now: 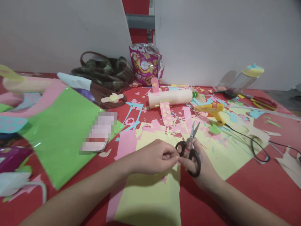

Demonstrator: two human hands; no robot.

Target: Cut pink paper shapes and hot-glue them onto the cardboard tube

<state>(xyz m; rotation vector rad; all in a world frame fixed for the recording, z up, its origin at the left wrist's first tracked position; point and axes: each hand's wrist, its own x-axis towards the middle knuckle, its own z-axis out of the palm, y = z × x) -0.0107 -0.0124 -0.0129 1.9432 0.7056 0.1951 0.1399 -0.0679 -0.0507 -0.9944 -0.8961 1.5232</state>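
My right hand [199, 160] holds a pair of scissors [193, 139] with black handles, its blades pointing up and slightly parted. My left hand [160, 157] is closed in a pinch, its fingertips meeting the right thumb. Something small and pale seems to sit between those fingertips, too small to make out. Below the hands lies a yellow paper sheet [150, 197] over a pink paper sheet [125, 142]. Just past them is a cream paper tube [171, 98] with a star-patterned pink strip [166, 113] against it.
A yellow glue gun [213, 110] with a black cord lies right of the tube. Paper scraps litter the red table. On the left are a green sheet [58, 135] and a blurred phone [100, 131]. A snack bag [145, 64], plaid bag [108, 70] and tilted bottle [245, 80] stand behind.
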